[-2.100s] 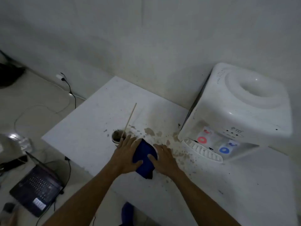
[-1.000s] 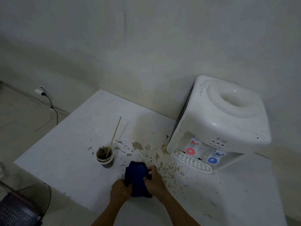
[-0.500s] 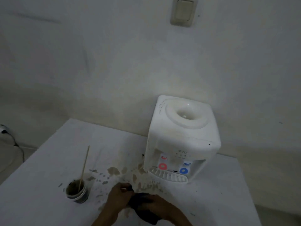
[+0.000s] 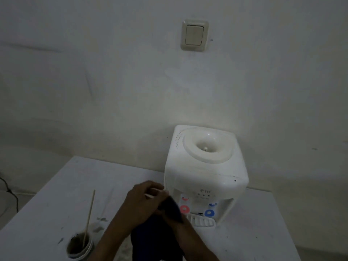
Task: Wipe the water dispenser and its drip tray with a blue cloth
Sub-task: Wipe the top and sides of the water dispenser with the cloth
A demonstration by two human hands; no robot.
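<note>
The white water dispenser (image 4: 205,166) stands on the table against the wall, with a red tap (image 4: 184,209) and a blue tap (image 4: 209,213) above its white slotted drip tray (image 4: 202,221). Both my hands are raised in front of its lower left corner with the dark blue cloth (image 4: 156,238) between them. My left hand (image 4: 144,201) has its fingers curled and pinches the cloth's upper edge. My right hand (image 4: 176,226) is mostly hidden under the cloth and holds it from below. The cloth covers part of the tray's left end.
A paper cup (image 4: 80,248) of brown liquid with a wooden stick (image 4: 90,213) in it stands at the front left of the white table (image 4: 56,200). Brown splashes lie near it. A light switch (image 4: 194,35) is on the wall above, and a black cable (image 4: 11,193) hangs at far left.
My hands have lifted the cloth off the table and brought it up to the dispenser's front. The view has tilted up toward the wall.
</note>
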